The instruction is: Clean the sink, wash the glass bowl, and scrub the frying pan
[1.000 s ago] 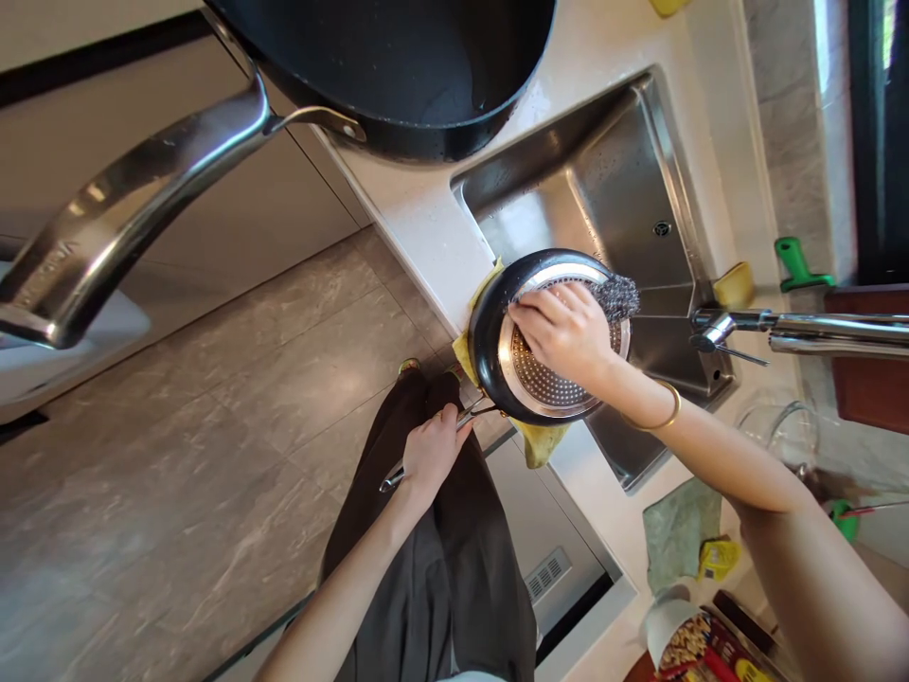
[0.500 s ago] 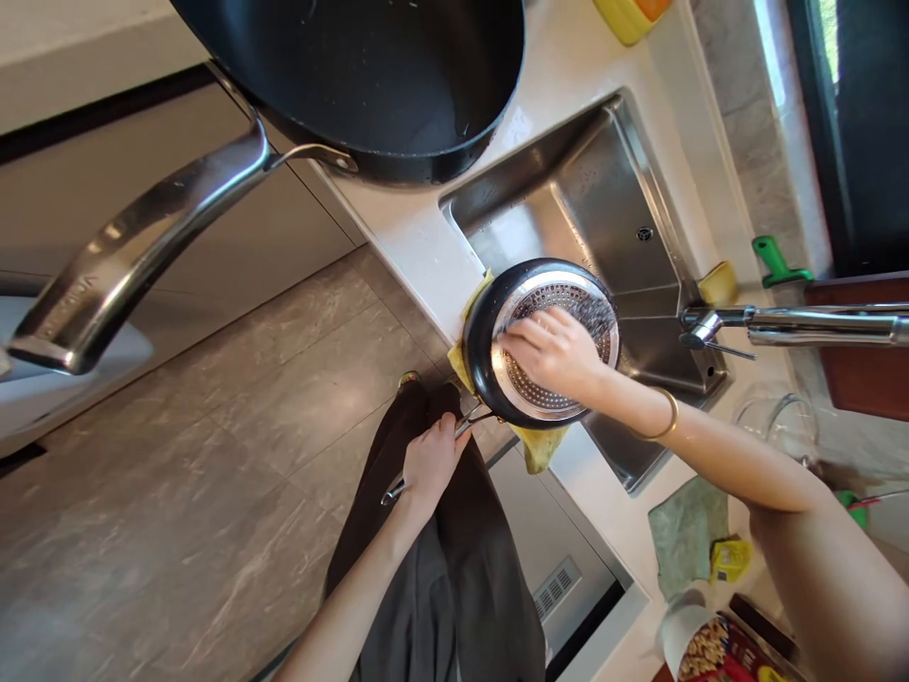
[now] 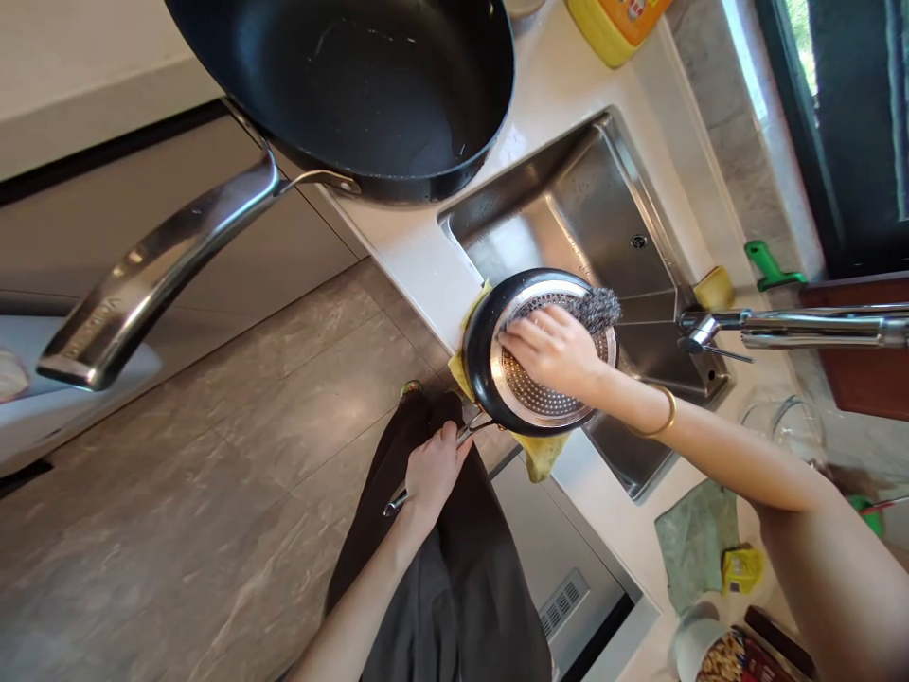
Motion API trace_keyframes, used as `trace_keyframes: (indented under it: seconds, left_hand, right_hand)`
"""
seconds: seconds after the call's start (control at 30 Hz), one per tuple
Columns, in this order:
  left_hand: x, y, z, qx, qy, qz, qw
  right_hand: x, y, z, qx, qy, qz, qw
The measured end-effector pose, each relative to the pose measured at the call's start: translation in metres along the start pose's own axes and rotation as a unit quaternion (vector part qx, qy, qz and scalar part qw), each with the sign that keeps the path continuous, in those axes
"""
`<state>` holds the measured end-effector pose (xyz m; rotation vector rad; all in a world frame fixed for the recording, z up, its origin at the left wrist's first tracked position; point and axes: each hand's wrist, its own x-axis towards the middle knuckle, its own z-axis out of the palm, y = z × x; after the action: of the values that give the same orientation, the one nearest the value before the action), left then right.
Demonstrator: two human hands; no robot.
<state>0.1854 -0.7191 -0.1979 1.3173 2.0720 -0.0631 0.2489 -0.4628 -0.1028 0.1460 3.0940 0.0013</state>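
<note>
An upturned black frying pan with a dimpled steel base [image 3: 529, 393] is steadied over the sink edge by the left hand [image 3: 431, 471], closed on its handle at seven o'clock. The right hand [image 3: 550, 349], fingers curled, presses a steel-wool scourer [image 3: 595, 308] at the base's one o'clock rim.

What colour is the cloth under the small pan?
Yellow cloth, seen in the head view, beneath the small pan.
</note>
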Motion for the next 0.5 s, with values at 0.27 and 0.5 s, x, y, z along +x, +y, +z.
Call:
trace_keyframes:
  seconds: [0.27,0.5]
  left_hand:
    - [-0.0004,-0.0008,0.0016,0.016,0.018,0.012,1.000]
    - [-0.0009,-0.0014,0.0014,0.022,0.029,0.015,0.999]
  right_hand:
    - [0.0009,0.0002,0.0009,-0.047,0.019,0.015,0.999]
    - [0.0009,0.0017,0.0022,-0.054,0.040,0.030,0.997]
